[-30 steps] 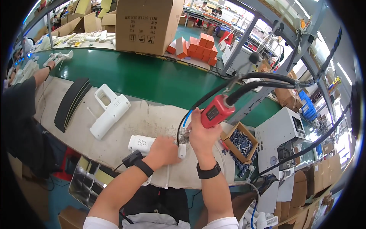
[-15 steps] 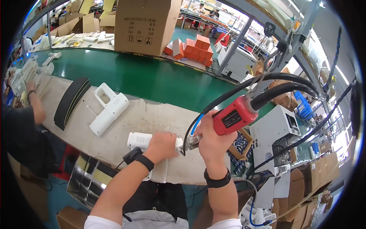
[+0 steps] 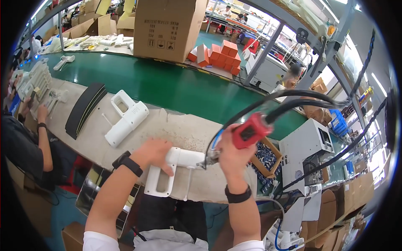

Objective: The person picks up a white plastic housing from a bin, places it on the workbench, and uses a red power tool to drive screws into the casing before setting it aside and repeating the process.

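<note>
A white plastic appliance housing (image 3: 187, 157) with a loop handle lies on the bench in front of me, its handle toward my body. My left hand (image 3: 155, 154) covers its left end, thumb over the handle side and fingers along the far edge. In my right hand (image 3: 234, 157) is a red power screwdriver (image 3: 252, 130), blurred by motion, with thick black hoses leading off it. Its metal front end (image 3: 212, 157) is at the housing's right end; whether they touch I cannot tell. A thin white stem (image 3: 188, 185) sticks out from the housing toward me.
A similar white housing (image 3: 125, 121) and curved black strips (image 3: 86, 109) lie left on the bench. Right of my hand stands a cardboard tray (image 3: 266, 161) of small dark parts beside a white machine (image 3: 303, 150). A green conveyor (image 3: 167, 90) runs behind; a co-worker's arm (image 3: 44, 140) is at left.
My left hand has moved left along the housing, uncovering its middle and loop handle. The screwdriver has tilted slightly in my right hand. The co-worker's arm has shifted, and the whole view has moved a little.
</note>
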Motion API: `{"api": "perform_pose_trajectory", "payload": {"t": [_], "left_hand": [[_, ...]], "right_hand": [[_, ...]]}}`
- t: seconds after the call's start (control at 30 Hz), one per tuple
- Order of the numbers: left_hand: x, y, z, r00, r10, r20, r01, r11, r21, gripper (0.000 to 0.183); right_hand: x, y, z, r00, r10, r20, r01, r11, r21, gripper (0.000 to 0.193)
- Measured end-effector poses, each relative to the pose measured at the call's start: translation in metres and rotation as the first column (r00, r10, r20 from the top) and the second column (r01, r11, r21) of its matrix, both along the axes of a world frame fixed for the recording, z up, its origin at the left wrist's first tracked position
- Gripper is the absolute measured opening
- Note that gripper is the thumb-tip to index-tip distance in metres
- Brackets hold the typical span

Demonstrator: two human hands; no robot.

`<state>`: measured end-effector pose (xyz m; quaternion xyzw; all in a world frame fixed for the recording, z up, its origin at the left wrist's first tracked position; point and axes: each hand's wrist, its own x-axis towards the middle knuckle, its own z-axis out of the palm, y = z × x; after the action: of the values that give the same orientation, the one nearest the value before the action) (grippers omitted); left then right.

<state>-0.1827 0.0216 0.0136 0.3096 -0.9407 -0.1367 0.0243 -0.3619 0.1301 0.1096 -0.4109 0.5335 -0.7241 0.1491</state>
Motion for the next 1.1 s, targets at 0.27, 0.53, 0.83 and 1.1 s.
{"api": "perform_pose_trajectory", "payload": {"t": [0.27, 0.53, 0.83, 1.1], "left_hand": [[-0.045, 0.027, 0.01, 0.993, 0.06, 0.104, -0.08, 0.976, 0.2, 0.081], [-0.046, 0.027, -0.005, 0.999, 0.046, -0.009, -0.045, 0.995, 0.091, 0.084], [-0.051, 0.028, 0.003, 0.994, 0.068, 0.08, -0.083, 0.975, 0.205, 0.089], [-0.059, 0.019, -0.013, 0.983, 0.157, -0.093, -0.13, 0.959, 0.252, 0.088]], "right_hand": [[0.015, -0.014, 0.05, 0.997, 0.071, -0.025, -0.074, 0.987, -0.143, 0.01], [0.01, -0.042, 0.022, 0.996, 0.079, 0.044, -0.073, 0.99, -0.121, 0.01], [0.01, -0.062, -0.029, 0.993, 0.039, -0.115, -0.039, 0.999, 0.005, 0.013], [0.011, -0.009, 0.044, 0.998, 0.056, -0.019, -0.058, 0.99, -0.125, 0.011]]}}
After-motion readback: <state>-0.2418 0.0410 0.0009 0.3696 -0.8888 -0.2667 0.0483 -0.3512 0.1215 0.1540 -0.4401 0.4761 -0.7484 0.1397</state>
